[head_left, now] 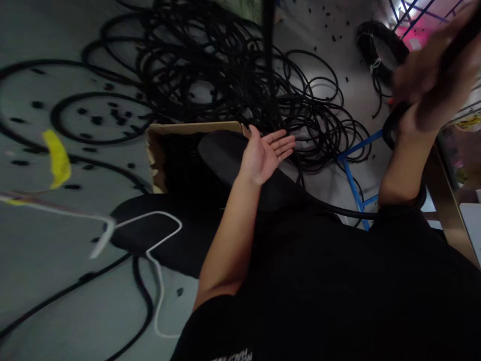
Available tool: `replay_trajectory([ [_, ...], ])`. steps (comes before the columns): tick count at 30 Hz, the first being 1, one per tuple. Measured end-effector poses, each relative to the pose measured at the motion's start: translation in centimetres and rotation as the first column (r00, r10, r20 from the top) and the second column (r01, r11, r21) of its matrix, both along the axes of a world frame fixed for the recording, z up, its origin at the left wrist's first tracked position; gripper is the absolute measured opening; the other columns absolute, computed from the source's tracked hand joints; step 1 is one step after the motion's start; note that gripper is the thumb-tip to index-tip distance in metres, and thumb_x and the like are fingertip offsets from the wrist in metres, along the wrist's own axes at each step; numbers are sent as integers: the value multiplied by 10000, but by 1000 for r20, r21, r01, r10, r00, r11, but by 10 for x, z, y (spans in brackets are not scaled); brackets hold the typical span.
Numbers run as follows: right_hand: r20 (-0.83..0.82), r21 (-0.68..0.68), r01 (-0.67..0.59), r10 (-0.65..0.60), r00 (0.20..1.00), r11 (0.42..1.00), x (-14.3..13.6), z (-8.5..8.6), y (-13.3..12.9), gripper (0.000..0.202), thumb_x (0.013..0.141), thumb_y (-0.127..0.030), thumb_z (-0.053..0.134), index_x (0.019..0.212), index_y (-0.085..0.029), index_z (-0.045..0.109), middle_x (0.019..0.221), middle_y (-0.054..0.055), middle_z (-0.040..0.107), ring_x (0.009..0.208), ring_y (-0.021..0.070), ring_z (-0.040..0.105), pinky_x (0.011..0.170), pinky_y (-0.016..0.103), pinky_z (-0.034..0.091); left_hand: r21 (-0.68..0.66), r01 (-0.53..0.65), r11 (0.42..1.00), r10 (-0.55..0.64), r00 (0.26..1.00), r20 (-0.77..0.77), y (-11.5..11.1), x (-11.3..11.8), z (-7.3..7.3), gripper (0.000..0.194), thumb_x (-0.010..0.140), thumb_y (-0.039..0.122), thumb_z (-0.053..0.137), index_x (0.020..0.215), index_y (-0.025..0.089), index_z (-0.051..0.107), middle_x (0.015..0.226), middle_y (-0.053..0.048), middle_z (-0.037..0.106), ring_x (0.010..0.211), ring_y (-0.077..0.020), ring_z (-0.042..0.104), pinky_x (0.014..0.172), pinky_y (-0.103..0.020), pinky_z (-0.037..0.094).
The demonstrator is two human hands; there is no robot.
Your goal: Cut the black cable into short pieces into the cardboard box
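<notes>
You have two hands here, the left hand and the blurred right hand. You can count one cardboard box and one tied coil. You face one hose heap, its loops uncountable, and over twenty loose black bits, too blurred to tally exactly.

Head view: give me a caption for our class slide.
Open left hand, palm up, near a cardboard box; blurred right hand; tangled black coils across the floor.
</notes>
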State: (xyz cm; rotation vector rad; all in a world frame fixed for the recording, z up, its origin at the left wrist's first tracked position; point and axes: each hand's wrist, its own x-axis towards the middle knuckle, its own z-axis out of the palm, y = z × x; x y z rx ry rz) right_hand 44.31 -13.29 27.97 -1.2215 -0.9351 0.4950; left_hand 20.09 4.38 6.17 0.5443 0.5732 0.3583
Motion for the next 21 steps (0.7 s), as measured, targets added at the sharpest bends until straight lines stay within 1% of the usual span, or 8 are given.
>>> replay_trajectory([
  [1, 171, 155, -143, 116, 978, 978, -5, -11, -5, 518, 864, -730, 1050, 955, -267, 835, 843, -47, 766, 610, 51, 700, 471, 175, 317, -35, -26, 999, 27, 999, 22, 6, 5, 3, 893, 1215, 930, 401, 1326, 139, 799, 1343, -257, 897, 1474, -403, 839, 1175, -511, 743],
  [3, 259, -287, -429, 500, 826, 857, -10, -32, -18, 431, 972, -572, 1072, 1164, -240, 876, 872, -43, 792, 619, 54, 665, 603, 171, 516, -109, -120, 987, 128, 989, 70, 19, 13, 3, 949, 1242, 903, 225, 1385, 122, 746, 1430, -283, 868, 1544, -396, 806, 1209, -523, 735],
  [5, 158, -575, -480, 666, 729, 662, -6, -53, -40, 513, 1017, -649, 1011, 1112, -169, 856, 895, 7, 794, 741, 108, 706, 679, 207, 555, -160, -261, 952, 277, 956, 91, 35, 15, -7, 902, 1282, 785, 115, 1407, 131, 723, 1445, -270, 865, 1559, -342, 803, 1225, -483, 730],
  [7, 45, -690, -442, 643, 764, 573, 4, -79, -68, 620, 970, -746, 1006, 1097, -165, 830, 884, 16, 774, 763, 138, 686, 684, 242, 532, -154, -382, 911, 396, 916, 69, 50, 10, -24, 686, 1317, 577, 196, 1383, 173, 746, 1370, -208, 899, 1498, -273, 839, 1220, -419, 727],
  [9, -35, -672, -369, 470, 882, 642, 17, -109, -103, 674, 916, -806, 1011, 1067, -185, 797, 795, -17, 696, 661, 126, 582, 618, 259, 451, -89, -396, 914, 399, 917, 13, 59, 1, -45, 392, 1259, 383, 426, 1298, 227, 784, 1201, -121, 930, 1334, -229, 903, 1172, -368, 734],
  [12, -162, -663, -331, 303, 939, 671, 33, -155, -157, 732, 770, -841, 1076, 950, -225, 725, 691, -37, 616, 586, 132, 495, 594, 294, 394, 44, -204, 978, 206, 977, -48, 58, -13, -63, 138, 1095, 276, 755, 1216, 244, 812, 1058, -64, 926, 1057, -219, 932, 1051, -342, 750],
  [15, -153, -624, -155, 75, 985, 766, 37, -193, -205, 829, 662, -1008, 966, 838, -295, 582, 575, -73, 464, 562, 157, 423, 607, 341, 387, 72, -182, 981, 182, 983, 10, 47, -21, -56, 175, 999, 154, 826, 1154, 236, 829, 1063, -44, 924, 948, -176, 902, 997, -285, 728],
  [21, -117, -817, -167, 126, 985, 551, 3, -239, -256, 691, 809, -993, 787, 724, -354, 538, 572, 22, 567, 536, 182, 489, 531, 413, 346, -84, -430, 899, 438, 870, 226, 52, -24, -21, 539, 1326, 394, 320, 1176, 251, 818, 1197, -9, 938, 1232, -120, 856, 1198, -296, 648],
])
